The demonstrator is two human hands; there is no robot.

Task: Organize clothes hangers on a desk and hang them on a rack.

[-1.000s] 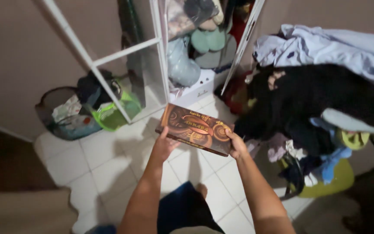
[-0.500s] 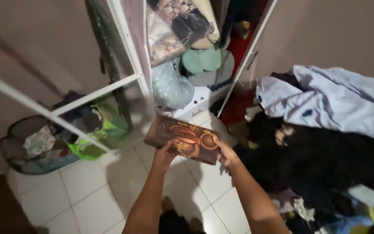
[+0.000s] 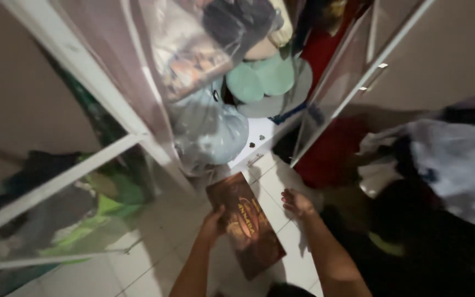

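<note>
A flat brown box (image 3: 245, 224) with orange swirl patterns hangs lengthwise above the white tiled floor (image 3: 155, 242). My left hand (image 3: 214, 223) grips its left edge. My right hand (image 3: 297, 202) is off the box, fingers spread, just right of its upper part. Both forearms reach forward from the bottom of the view. The picture is blurred from motion.
An open wardrobe stands ahead with a white-framed glass door (image 3: 78, 165) swung to the left. Inside are a pale blue bundle (image 3: 215, 129), green round cushions (image 3: 265, 77) and red cloth (image 3: 328, 154). A heap of dark and pale clothes (image 3: 446, 181) lies on the right.
My right hand has let go of the box. The box has turned from crosswise to lengthwise in my left hand. The view has moved closer to the wardrobe.
</note>
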